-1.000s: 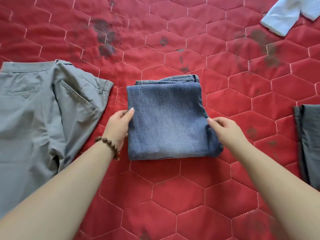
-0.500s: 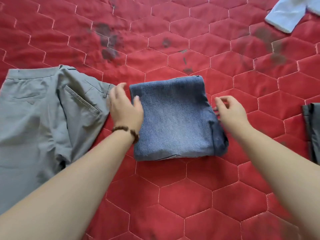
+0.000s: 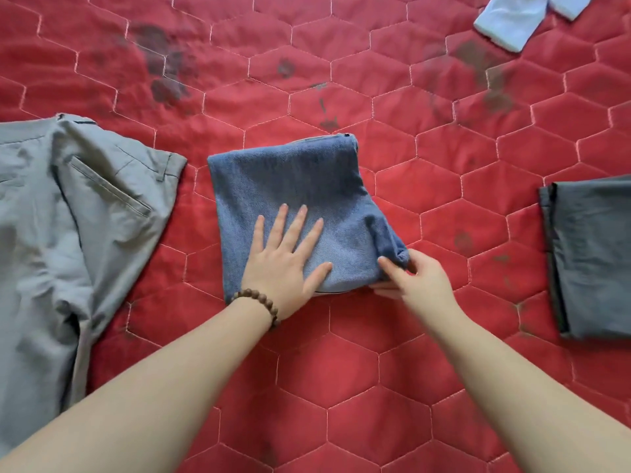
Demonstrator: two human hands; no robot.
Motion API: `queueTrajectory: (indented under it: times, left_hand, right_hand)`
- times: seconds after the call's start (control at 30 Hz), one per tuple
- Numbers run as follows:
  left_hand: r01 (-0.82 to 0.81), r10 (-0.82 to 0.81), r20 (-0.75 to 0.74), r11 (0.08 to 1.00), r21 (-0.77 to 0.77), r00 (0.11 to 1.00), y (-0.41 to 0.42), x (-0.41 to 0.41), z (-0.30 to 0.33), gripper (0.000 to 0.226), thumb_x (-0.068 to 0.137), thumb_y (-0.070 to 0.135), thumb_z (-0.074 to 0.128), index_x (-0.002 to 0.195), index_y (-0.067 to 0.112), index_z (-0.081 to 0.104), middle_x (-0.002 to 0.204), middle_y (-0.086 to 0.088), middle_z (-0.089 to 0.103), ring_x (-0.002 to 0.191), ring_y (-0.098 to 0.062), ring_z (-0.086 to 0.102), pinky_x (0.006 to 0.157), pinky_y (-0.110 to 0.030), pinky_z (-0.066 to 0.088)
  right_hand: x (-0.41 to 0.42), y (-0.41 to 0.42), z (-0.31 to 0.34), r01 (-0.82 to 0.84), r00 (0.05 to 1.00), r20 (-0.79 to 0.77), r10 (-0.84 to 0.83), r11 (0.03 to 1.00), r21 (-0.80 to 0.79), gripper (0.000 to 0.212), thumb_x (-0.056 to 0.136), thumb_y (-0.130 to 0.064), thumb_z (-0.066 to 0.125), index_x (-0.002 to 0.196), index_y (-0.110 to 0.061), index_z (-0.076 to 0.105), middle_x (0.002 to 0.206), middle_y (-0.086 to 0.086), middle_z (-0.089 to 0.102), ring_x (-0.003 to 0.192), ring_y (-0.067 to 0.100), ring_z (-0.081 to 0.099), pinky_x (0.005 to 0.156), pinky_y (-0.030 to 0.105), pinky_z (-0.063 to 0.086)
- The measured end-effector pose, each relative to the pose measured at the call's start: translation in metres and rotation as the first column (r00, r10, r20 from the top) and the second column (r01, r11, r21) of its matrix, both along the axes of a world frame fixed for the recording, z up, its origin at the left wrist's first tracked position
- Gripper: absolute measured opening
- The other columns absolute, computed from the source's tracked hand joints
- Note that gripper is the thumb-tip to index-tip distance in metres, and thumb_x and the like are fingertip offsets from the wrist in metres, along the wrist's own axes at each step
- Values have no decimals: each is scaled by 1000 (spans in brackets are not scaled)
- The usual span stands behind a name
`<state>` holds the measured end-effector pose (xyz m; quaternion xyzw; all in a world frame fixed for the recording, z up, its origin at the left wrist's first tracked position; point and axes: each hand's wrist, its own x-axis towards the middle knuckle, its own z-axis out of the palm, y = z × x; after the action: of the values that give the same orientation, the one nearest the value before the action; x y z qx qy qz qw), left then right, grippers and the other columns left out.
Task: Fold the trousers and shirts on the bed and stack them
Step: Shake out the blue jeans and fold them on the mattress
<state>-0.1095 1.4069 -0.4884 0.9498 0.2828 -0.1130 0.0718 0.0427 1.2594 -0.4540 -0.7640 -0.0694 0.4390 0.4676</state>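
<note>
- Left hand (image 3: 285, 264) presses flat, fingers straight, on the folded blue jeans (image 3: 297, 206).
- Right hand (image 3: 415, 276) pinches the jeans' near right corner.
- Grey trousers (image 3: 68, 216) lie unfolded on the red bed (image 3: 341, 370).

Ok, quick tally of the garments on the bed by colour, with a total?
Blue: 1, folded jeans, left hand flat on top, right hand pinching the near right corner.
Light grey: 1, trousers, unfolded, at left.
Dark grey: 1, folded garment, at the right edge.
Pale blue: 1, shirt, top right, partly out of frame.
Total: 4
</note>
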Motion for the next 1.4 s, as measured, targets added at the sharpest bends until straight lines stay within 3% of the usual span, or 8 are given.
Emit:
queueTrajectory:
  times: [0.33,0.5,0.67,0.77,1.0,1.1,1.23,1.4]
  left_hand:
    - [-18,19,73,1000,-5,997,2,0,-5,69,91,64,13,152,34,18,161,1,12,149,-24,3,118,-53,0]
    - [-70,65,74,995,75,995,15,-11,-1,67,90,61,21,150,30,27,160,-6,18,148,-30,7,115,-61,2]
    - [-105,100,60,991,84,993,21,-39,-4,69,88,63,24,150,31,28,160,-9,16,148,-33,7,112,-66,9]
    - [-101,99,59,994,44,993,17,-46,-7,69,89,63,23,150,33,25,160,-8,14,148,-33,5,112,-64,14]
    - [-109,108,57,994,24,993,20,-46,-9,69,88,65,22,150,35,25,161,-7,12,148,-31,5,114,-61,14]
    - [-119,115,66,991,60,991,19,-42,-6,69,85,64,28,147,34,33,159,-8,19,148,-31,11,112,-65,8]
    - [-75,63,115,992,99,991,27,-25,-1,70,85,61,32,146,28,38,157,-13,23,147,-33,12,113,-65,7]
    - [1,-6,52,996,90,999,55,4,-8,66,88,63,4,150,39,-4,162,-3,-3,149,-28,-6,116,-57,-3]
  right_hand:
    - [15,3,-1,120,986,-104,-133,985,-122,10,98,-3,43,96,-11,47,96,22,60,61,33,68,60,41,60]
    - [26,5,-2,15,935,334,117,930,-368,36,87,-16,57,121,-16,46,85,-2,56,77,27,64,73,39,52]
    - [19,4,8,75,891,-419,-177,966,-249,38,89,-48,60,113,-20,52,107,13,65,80,32,72,67,44,59]
    - [16,8,4,317,734,-604,-310,943,-99,19,91,-23,62,109,-15,62,106,9,71,89,24,71,69,40,59]
    - [14,9,7,397,892,-234,-388,918,-9,22,78,16,63,81,-6,60,81,11,64,72,20,62,74,33,53]
    - [17,3,12,258,941,264,-212,955,-149,21,79,4,66,86,-15,60,89,9,63,80,22,60,79,36,48]
    - [6,19,18,-89,510,835,207,978,-188,30,78,5,58,105,-7,63,113,12,57,107,31,53,99,38,39]
    - [-14,79,-7,-540,103,811,575,717,-440,60,83,-5,52,143,-5,42,155,11,29,145,32,22,117,53,19]
